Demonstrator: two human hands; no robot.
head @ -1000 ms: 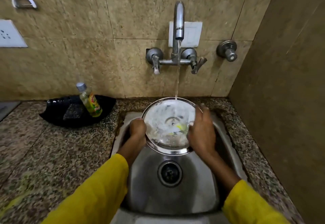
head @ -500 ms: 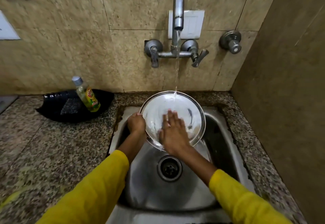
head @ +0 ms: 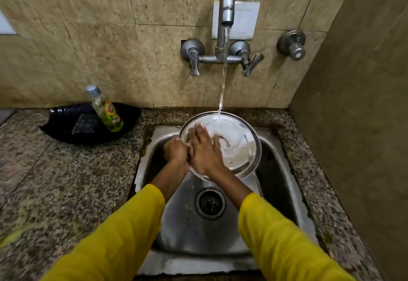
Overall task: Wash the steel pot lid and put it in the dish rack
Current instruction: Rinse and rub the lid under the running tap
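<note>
The round steel pot lid (head: 238, 146) is held tilted over the back of the steel sink (head: 284, 192), its wet inner face turned toward me. Water from the tap (head: 227, 0) falls onto its upper edge. My left hand (head: 176, 150) grips the lid's left rim in a closed fist. My right hand (head: 204, 148) lies flat against the left part of the lid's face, fingers spread and pointing up. No dish rack is in view.
A green dish soap bottle (head: 106, 110) leans in a black tray (head: 66, 130) with a dark scrubber on the granite counter (head: 66, 181) left of the sink. The drain (head: 209, 202) sits below the lid. A brown wall stands at the right.
My right hand has moved from the lid's right rim across its face to the left side, now flat and rubbing. The lid stays under the running water, with less foam on it.
</note>
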